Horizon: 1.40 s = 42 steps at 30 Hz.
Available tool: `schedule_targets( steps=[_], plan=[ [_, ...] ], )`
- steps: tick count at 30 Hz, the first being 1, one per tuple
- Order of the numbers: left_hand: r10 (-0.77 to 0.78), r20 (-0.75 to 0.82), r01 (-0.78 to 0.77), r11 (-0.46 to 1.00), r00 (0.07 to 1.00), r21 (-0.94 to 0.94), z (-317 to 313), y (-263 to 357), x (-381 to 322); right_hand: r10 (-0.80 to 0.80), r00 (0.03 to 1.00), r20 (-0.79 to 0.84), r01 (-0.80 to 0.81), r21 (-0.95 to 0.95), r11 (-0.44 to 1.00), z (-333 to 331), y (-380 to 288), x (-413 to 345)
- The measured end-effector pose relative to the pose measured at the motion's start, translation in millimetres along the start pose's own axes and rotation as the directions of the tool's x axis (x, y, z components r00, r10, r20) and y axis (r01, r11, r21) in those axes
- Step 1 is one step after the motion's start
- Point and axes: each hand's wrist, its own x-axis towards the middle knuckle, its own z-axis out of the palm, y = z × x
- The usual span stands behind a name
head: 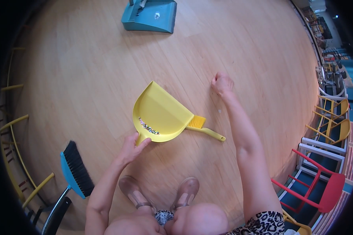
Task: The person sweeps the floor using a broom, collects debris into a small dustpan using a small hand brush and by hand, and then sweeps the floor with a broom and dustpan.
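Note:
My left hand (133,148) grips the short handle of a yellow plastic dustpan (161,108). A curved line of tiny multicoloured beads or similar bits (148,127) lies in the pan near its handle end. To the right, a yellow hand brush (206,128) rests on the floor, its bristles close against the pan's corner. My right hand (222,84) is curled into a fist over the floor, up and right of the pan; whether anything small is inside it is hidden. Below its wrist, a small pale speck (219,111) lies on the wooden floor (85,73).
A teal dustpan (153,16) stands on the floor ahead. At lower left is a blue broom head (73,170) with black bristles. Yellow furniture legs (39,189) line the left edge. A red chair (331,192) and yellow chairs (342,129) are at right. My shoes (186,189) are below.

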Motion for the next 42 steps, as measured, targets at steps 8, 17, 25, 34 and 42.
schedule_targets(
  steps=[8,17,25,34,42],
  plan=[
    [0.055,-0.122,-0.048,0.997,0.991,0.057,8,-15,6,-0.171,0.947,-0.271,0.29,0.494,0.82,-37,-57,-67],
    [0.085,-0.109,-0.094,0.993,0.99,-0.078,22,-27,24,-0.309,0.854,-0.419,0.504,0.518,0.691,-63,-154,-200],
    [0.081,-0.219,-0.132,0.965,0.972,-0.229,14,-18,32,-0.313,0.942,-0.12,0.294,0.745,0.599,-161,-216,-279],
    [0.132,-0.328,-0.27,0.865,0.935,-0.423,-34,17,30,-0.467,0.822,-0.327,0.545,0.69,0.476,-151,-282,-222],
    [-0.084,-0.43,-0.076,0.937,0.899,-0.341,-97,-26,28,0.156,0.963,-0.219,0.064,0.75,0.658,-16,-161,-37]
  ],
)
